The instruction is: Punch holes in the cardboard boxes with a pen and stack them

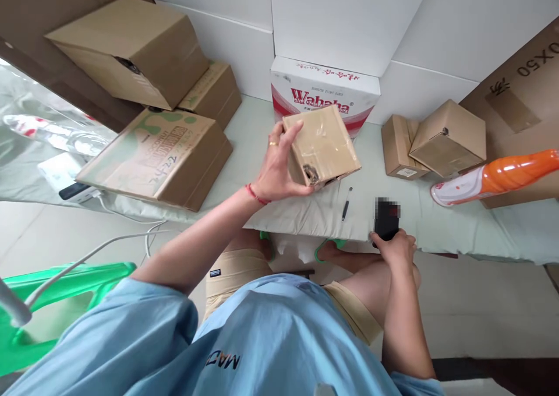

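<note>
My left hand (279, 163) grips a small cardboard box (325, 142) by its left side, thumb along the near edge and fingers over the top. The box has clear tape and a torn, dark corner; it is tilted in front of a white and red Wahaha carton (325, 87). At the table's front edge my right hand (395, 247) is closed around the lower end of a black phone (386, 224), part of which is blurred out. Between the two hands a black pen (346, 205) lies on the cloth.
Several cardboard boxes (152, 157) are stacked at the left. Two smaller boxes (449, 134) and an orange-topped bottle (493, 177) stand at the right. A white wall (332, 17) closes off the back. White cables (87, 250) hang near a green stool (78, 291).
</note>
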`<state>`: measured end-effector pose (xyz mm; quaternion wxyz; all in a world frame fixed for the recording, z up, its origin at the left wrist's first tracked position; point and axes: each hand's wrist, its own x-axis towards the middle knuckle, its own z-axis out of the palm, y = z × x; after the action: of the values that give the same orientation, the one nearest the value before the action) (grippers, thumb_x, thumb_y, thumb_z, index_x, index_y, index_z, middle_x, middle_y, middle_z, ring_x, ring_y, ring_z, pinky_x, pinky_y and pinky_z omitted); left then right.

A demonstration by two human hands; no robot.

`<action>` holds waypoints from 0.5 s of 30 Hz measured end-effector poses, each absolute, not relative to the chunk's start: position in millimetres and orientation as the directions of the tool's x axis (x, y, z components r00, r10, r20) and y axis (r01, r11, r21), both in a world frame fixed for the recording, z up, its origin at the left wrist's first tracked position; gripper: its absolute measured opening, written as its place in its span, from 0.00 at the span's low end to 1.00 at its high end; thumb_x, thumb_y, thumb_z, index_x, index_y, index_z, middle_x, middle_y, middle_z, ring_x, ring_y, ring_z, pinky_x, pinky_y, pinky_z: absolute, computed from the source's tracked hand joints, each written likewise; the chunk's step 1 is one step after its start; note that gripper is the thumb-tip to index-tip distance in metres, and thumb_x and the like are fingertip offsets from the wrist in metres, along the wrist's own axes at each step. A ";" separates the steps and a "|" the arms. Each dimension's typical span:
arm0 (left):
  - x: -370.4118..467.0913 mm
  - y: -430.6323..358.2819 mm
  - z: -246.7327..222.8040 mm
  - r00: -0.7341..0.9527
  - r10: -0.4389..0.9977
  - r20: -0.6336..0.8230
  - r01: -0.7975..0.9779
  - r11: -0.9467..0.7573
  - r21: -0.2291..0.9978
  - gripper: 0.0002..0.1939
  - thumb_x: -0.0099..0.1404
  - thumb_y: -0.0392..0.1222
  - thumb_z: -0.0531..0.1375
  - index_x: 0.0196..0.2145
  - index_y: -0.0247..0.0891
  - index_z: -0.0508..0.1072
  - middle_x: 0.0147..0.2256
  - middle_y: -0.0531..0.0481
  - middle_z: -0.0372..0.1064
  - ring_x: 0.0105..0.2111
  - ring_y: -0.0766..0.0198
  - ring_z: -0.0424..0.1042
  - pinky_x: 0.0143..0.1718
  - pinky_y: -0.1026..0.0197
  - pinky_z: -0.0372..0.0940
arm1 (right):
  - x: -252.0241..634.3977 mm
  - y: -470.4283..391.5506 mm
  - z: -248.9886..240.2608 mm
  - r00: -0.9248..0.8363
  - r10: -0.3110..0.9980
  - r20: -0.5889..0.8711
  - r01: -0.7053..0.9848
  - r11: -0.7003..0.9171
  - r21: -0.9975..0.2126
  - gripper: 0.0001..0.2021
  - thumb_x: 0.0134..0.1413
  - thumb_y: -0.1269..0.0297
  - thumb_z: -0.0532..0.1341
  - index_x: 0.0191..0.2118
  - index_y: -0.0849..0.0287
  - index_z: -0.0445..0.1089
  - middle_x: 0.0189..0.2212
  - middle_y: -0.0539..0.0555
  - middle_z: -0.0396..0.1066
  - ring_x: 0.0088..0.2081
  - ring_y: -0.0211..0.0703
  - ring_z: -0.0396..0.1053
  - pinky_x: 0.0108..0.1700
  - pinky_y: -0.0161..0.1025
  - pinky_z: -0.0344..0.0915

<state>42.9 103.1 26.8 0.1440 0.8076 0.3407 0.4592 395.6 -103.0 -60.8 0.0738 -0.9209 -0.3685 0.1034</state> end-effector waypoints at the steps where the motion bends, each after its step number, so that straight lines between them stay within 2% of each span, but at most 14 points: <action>1: 51.2 119.4 25.7 0.353 0.666 0.657 0.411 -0.741 0.531 0.70 0.43 0.74 0.77 0.74 0.43 0.57 0.73 0.28 0.52 0.75 0.27 0.51 0.73 0.28 0.56 | 396.0 -103.3 -60.1 0.702 0.699 -0.136 0.668 -0.712 -0.215 0.41 0.47 0.43 0.71 0.56 0.76 0.71 0.51 0.82 0.70 0.60 0.79 0.68 0.66 0.64 0.62; 4: 73.6 157.0 21.9 0.408 0.608 0.681 0.365 -0.792 0.489 0.68 0.39 0.69 0.80 0.72 0.43 0.63 0.74 0.29 0.49 0.76 0.25 0.48 0.75 0.27 0.51 | 395.2 -106.9 -58.5 0.690 0.713 -0.127 0.679 -0.698 -0.228 0.42 0.45 0.44 0.71 0.58 0.74 0.69 0.51 0.80 0.71 0.62 0.79 0.67 0.66 0.64 0.62; 7: 82.0 176.9 18.6 0.471 0.581 0.664 0.327 -0.814 0.480 0.67 0.38 0.64 0.81 0.72 0.42 0.64 0.75 0.29 0.44 0.77 0.25 0.45 0.75 0.27 0.52 | 396.3 -109.7 -55.9 0.686 0.716 -0.131 0.675 -0.693 -0.255 0.46 0.43 0.45 0.71 0.63 0.74 0.66 0.55 0.80 0.69 0.62 0.77 0.68 0.65 0.62 0.65; 10: 74.9 184.9 18.2 0.532 0.553 0.641 0.287 -0.830 0.478 0.67 0.37 0.63 0.82 0.71 0.43 0.66 0.76 0.30 0.42 0.78 0.26 0.43 0.75 0.28 0.55 | 400.2 -108.4 -51.2 0.669 0.722 -0.176 0.656 -0.685 -0.316 0.48 0.42 0.45 0.69 0.66 0.71 0.63 0.59 0.78 0.69 0.61 0.72 0.71 0.62 0.57 0.68; 13: 62.8 185.4 20.6 0.605 0.496 0.623 0.239 -0.859 0.452 0.68 0.37 0.62 0.83 0.72 0.45 0.64 0.77 0.32 0.38 0.78 0.25 0.42 0.73 0.30 0.59 | 394.1 -106.1 -46.3 0.626 0.756 -0.191 0.636 -0.637 -0.436 0.50 0.39 0.42 0.69 0.67 0.66 0.62 0.60 0.74 0.72 0.61 0.71 0.72 0.62 0.58 0.69; 15: 57.7 182.4 22.1 0.640 0.460 0.616 0.219 -0.877 0.429 0.68 0.39 0.62 0.83 0.73 0.46 0.61 0.78 0.32 0.35 0.77 0.25 0.42 0.72 0.30 0.60 | 378.1 -106.8 -43.0 0.605 0.785 -0.132 0.600 -0.559 -0.572 0.53 0.38 0.40 0.71 0.69 0.63 0.61 0.59 0.71 0.73 0.60 0.70 0.73 0.62 0.61 0.69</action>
<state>57.7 182.4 22.1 0.1593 0.8913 0.1905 0.3793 378.1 -106.8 -43.0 0.2433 -0.8622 -0.4017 0.1901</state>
